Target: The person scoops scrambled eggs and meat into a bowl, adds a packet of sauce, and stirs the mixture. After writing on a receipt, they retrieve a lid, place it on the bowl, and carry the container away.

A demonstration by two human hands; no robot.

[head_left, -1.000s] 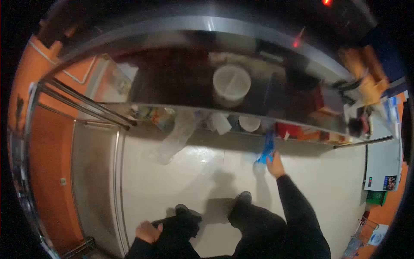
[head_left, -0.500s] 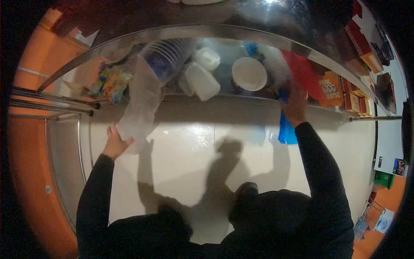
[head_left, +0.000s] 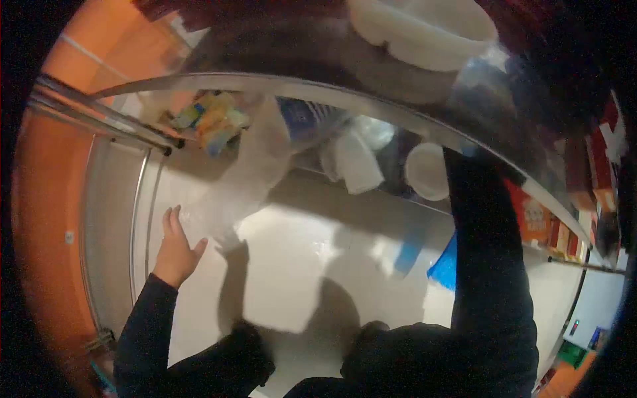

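My left hand (head_left: pixel 178 252) is open, thumb and fingers apart, beside a translucent plastic bag (head_left: pixel 245 182) that hangs from the lower shelf. It holds nothing that I can see. My right sleeve (head_left: pixel 488 245) reaches up and in under the metal counter edge, and the hand itself is hidden there. White plastic containers (head_left: pixel 361 162) and a round white tub (head_left: pixel 426 172) sit on the shelf, left of that sleeve. A blue plastic bag (head_left: pixel 443 265) hangs partly behind the sleeve.
On the counter above stands a white basin (head_left: pixel 431 36). Colourful crumpled packets (head_left: pixel 215 123) lie at the shelf's left, beside metal rails (head_left: pixel 109 116). Orange-red boxes (head_left: pixel 534 215) stand at the right. The curved counter edge (head_left: pixel 292 86) overhangs the shelf.
My right hand has gone from beside the blue bag to out of sight under the counter. My left hand has come away from the translucent bag's end. The view has tilted and shifted.
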